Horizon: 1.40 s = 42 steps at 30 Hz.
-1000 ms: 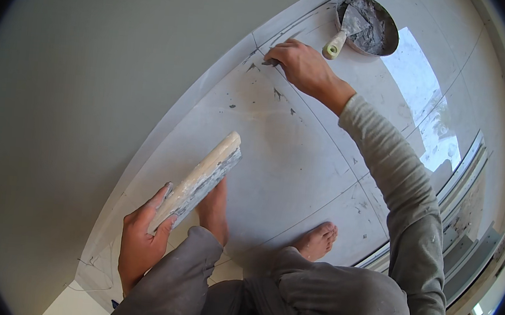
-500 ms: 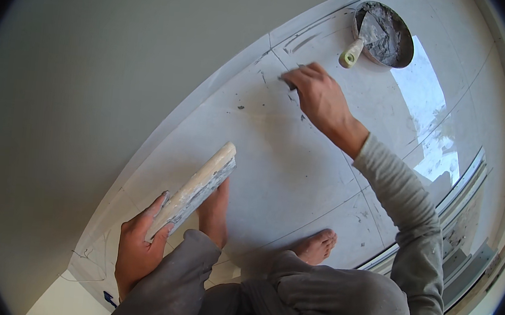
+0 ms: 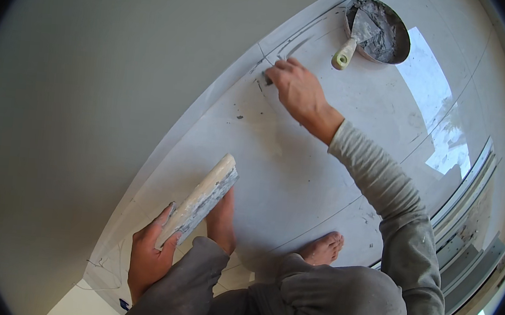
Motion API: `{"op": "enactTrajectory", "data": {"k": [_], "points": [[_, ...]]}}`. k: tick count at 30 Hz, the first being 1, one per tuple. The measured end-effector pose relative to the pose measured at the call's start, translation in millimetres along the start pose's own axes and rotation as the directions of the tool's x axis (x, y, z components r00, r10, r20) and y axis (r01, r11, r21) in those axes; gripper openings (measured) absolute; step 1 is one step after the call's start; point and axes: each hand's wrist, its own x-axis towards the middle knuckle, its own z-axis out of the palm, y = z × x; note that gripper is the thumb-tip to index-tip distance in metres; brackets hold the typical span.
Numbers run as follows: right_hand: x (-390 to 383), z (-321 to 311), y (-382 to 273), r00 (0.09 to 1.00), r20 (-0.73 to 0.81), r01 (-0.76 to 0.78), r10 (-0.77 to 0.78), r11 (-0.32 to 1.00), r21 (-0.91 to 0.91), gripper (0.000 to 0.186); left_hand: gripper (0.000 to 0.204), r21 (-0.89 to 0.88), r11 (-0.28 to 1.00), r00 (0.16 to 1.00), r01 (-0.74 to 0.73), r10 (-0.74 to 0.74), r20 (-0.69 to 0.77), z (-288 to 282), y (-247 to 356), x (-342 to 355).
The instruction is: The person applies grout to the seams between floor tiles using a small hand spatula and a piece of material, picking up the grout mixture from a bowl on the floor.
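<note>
The left hand (image 3: 148, 257) is closed around the lower end of a long, flat float (image 3: 199, 201), fingers wrapped behind it and the thumb lying along its near edge; the tool is pale, smeared with grey and whitish mortar, and it slants upward and to the right from the fist, its upper end standing free above the floor tiles (image 3: 299, 180) just beside the person's left foot (image 3: 222, 221). The right hand (image 3: 298, 89) is stretched well forward on a straightened arm in a grey sleeve (image 3: 383, 188), knuckles up, fingertips pressed together on something small and dark at the joint where the tiles meet the base of the wall (image 3: 101, 82); what that small thing is cannot be made out. The right hand's palm faces down toward the tile surface, which is pale, glossy and flecked with dark specks near the fingers. Beyond the right hand, near the top of the view, a round metal bowl (image 3: 403, 44) sits on the tiles and holds grey wet mortar (image 3: 382, 36), with a trowel (image 3: 355, 37) lying in it, its cream handle sticking out over the rim toward the hand. The right foot (image 3: 322, 249) rests bare on the tiles below.
</note>
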Motion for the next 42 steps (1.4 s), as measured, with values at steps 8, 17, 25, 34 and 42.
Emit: {"op": "enactTrajectory", "data": {"k": [8,17,25,34,42], "points": [[-9,-3,8,0.617,-0.11,-0.391,0.779,0.425,0.817,0.024,0.054,-0.024,0.994,0.994,0.107,-0.107,0.03,24,53,-1],[3,30,38,0.503,-0.344,-0.216,0.793,0.501,0.838,0.029,0.059,0.046,0.97,0.97,0.238,-0.24,0.037,66,96,26],[28,63,64,0.389,-0.472,-0.168,0.791,0.565,0.808,0.03,0.057,0.097,0.987,0.992,0.128,-0.13,0.008,83,77,71],[30,67,84,0.411,-0.522,-0.128,0.748,0.614,0.779,0.036,0.056,0.036,0.991,0.991,0.133,-0.134,0.03,97,85,85],[15,49,89,0.495,-0.527,-0.139,0.691,0.661,0.737,0.038,0.055,0.043,0.992,0.991,0.122,-0.124,0.047,101,102,88]]}}
